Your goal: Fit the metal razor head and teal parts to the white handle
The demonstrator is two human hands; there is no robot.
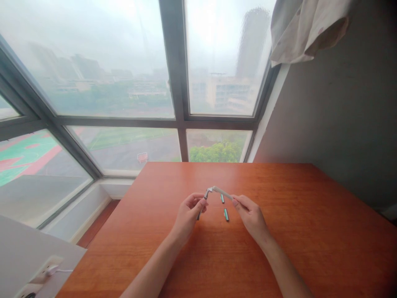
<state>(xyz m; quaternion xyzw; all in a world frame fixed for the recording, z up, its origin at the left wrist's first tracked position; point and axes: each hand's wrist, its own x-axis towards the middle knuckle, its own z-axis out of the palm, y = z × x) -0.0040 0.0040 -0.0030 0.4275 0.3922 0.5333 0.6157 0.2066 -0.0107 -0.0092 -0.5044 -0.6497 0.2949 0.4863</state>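
Observation:
My right hand [249, 214] pinches the end of a pale razor handle [222, 192] held just above the wooden table [279, 231]. My left hand [190, 212] is closed in a pinch at the razor's metal head end [207, 193], with a thin dark piece [198, 215] showing under its fingers. Two small green razor cartridges lie on the table between my hands, one [222, 198] farther away, one [226, 214] nearer.
A big window [176, 82] runs behind the table's far edge. A grey wall [341, 116] stands on the right, and a cloth [304, 29] hangs at its top. A white socket with a plugged cable [49, 271] sits low on the left.

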